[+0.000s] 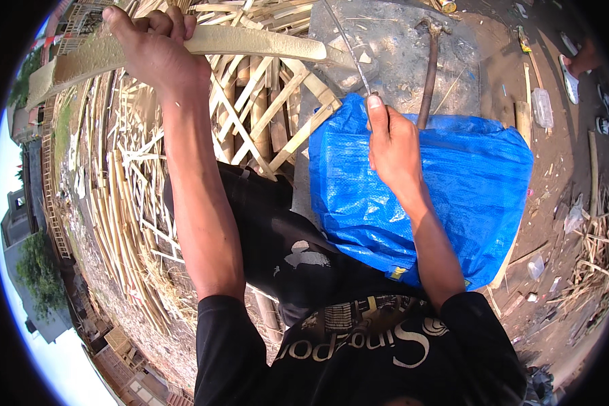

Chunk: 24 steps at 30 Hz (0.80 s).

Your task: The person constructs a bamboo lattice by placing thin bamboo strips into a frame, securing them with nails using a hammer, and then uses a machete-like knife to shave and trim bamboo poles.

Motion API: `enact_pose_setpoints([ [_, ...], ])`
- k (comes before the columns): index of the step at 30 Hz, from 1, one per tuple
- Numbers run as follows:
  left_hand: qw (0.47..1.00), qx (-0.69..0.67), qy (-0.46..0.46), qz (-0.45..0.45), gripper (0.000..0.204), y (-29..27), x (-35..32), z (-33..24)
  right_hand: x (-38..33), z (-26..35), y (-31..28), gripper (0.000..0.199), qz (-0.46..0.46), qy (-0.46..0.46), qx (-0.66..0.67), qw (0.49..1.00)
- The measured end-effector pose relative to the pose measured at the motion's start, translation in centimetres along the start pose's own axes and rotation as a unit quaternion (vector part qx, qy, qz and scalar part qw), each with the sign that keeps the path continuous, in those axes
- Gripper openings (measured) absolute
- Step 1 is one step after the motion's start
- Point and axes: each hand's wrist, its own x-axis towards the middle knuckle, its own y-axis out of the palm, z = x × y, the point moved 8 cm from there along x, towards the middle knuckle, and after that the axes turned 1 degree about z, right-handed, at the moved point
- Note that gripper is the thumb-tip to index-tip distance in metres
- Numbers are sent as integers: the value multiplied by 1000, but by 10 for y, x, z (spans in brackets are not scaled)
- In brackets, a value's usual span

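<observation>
We gripped bamboo strip (pixel 183 47) with left hand (pixel 159 47), fingers wrapped, steadying it above blue tarp (pixel 453 189); right hand (pixel 392 145) pinched thin blade (pixel 348 51), edge toward strip.

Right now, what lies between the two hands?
Head view: the bamboo lattice lies between the left hand and right hand, beside the blue tarp.

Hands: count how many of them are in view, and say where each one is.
2. The left hand grips a long split bamboo strip at upper left. The right hand holds a thin blade over the blue tarp. Others may be hidden.
</observation>
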Motion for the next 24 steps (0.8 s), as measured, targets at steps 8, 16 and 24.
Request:
enact_pose_setpoints([
  [8,999,48,13,2,38,-2,2,-3,13,-21,13,58,18,43,-85,995],
  [16,999,36,14,14,40,-4,8,-2,-6,21,-2,56,21,-14,10,1000],
  [24,998,53,22,6,40,-6,4,-10,2,-4,4,57,-2,45,-264,964],
])
